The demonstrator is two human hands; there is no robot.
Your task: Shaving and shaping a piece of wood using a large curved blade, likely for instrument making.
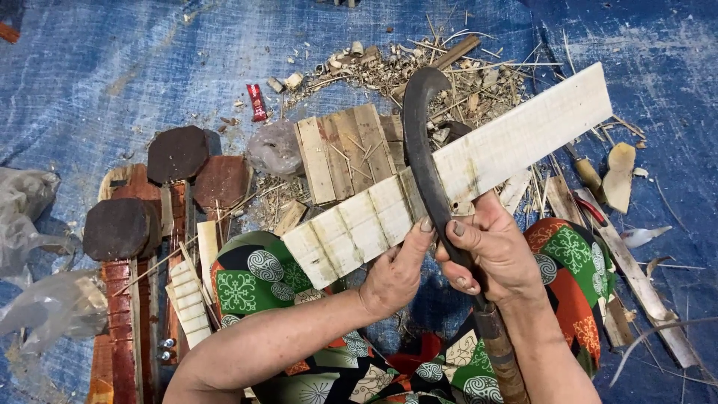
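A long pale bamboo slat (pixel 516 142) with cross marks runs diagonally from lower left to upper right. My left hand (pixel 396 269) holds it from below near its middle, thumb against the blade. My right hand (pixel 490 251) grips a dark curved knife (pixel 419 127) by its handle (pixel 497 352); the blade lies across the slat and its hooked tip curls above it. Both hands are over my lap, which is covered by green, red and black patterned cloth (pixel 258 277).
A blue tarp (pixel 112 67) covers the ground. Flat bamboo pieces (pixel 344 150) and a heap of shavings (pixel 449 75) lie beyond the slat. Dark octagonal wooden blocks (pixel 178 153) on reddish frames stand at left, beside clear plastic bags (pixel 52 307). Offcuts (pixel 621 176) lie at right.
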